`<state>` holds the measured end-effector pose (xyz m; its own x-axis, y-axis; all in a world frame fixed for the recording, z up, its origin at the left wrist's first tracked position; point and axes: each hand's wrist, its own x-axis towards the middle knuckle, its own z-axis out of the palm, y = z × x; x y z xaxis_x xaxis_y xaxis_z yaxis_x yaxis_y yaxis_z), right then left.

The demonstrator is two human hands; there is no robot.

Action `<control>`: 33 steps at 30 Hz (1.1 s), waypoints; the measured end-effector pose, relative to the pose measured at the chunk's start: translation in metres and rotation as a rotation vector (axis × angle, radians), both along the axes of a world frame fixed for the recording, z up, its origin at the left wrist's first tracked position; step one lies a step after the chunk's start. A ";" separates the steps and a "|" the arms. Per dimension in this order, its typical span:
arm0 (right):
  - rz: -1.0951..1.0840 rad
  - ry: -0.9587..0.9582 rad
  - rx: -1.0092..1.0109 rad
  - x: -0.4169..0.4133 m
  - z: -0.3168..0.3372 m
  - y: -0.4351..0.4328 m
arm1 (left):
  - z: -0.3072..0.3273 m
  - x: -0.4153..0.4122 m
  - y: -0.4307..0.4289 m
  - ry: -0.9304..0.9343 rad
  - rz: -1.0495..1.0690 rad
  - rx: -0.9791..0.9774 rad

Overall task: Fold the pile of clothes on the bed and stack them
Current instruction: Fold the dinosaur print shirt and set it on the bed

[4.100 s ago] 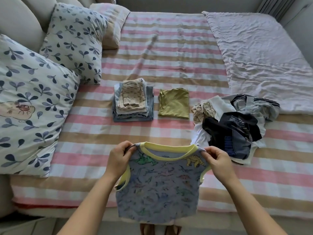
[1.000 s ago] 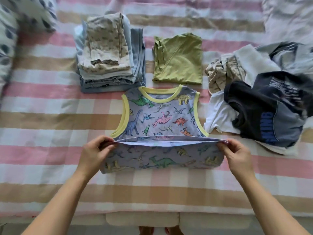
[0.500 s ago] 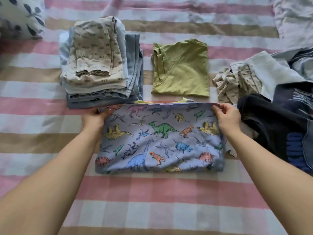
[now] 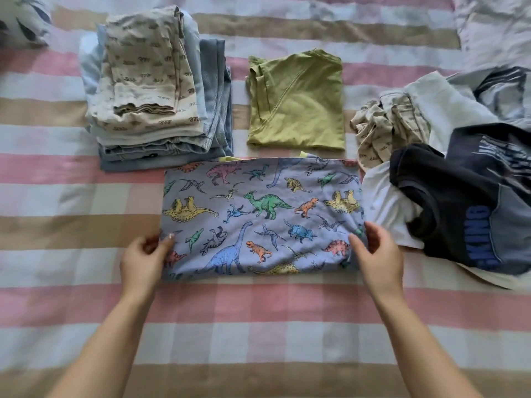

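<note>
A blue sleeveless dinosaur shirt [image 4: 258, 214] with yellow trim lies folded in half on the striped bed [image 4: 258, 317]. My left hand [image 4: 143, 258] pinches its left edge near the lower corner. My right hand [image 4: 376, 254] grips its right edge near the lower corner, thumb on top of the fabric. Behind it lie a folded olive green shirt [image 4: 297, 101] and, further left, a stack of folded clothes [image 4: 155, 90] topped by beige printed pieces. An unfolded pile [image 4: 459, 179] of dark, white and beige clothes lies at the right, touching the dinosaur shirt's right side.
A leaf-print pillow [image 4: 23, 21] shows at the top left corner. A crumpled pale blanket [image 4: 494, 27] lies at the top right. Bare striped sheet stretches to the left of the dinosaur shirt and along the near edge of the bed.
The lower half of the dinosaur shirt was folded up over its top. Both hands then slid from the far corners back to the near side edges.
</note>
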<state>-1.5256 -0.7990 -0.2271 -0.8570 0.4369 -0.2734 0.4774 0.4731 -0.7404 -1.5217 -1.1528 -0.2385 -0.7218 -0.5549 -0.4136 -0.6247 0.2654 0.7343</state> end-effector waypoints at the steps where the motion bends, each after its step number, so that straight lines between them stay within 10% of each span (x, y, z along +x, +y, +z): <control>1: -0.022 0.018 0.015 0.015 0.000 -0.003 | 0.002 0.013 0.003 0.021 0.041 0.008; 14: -0.523 -0.119 -0.590 0.037 -0.008 -0.013 | 0.015 0.037 0.032 0.136 0.608 0.683; 33: -0.611 -0.257 -0.573 0.169 0.005 0.003 | 0.008 0.151 0.015 0.021 0.609 0.509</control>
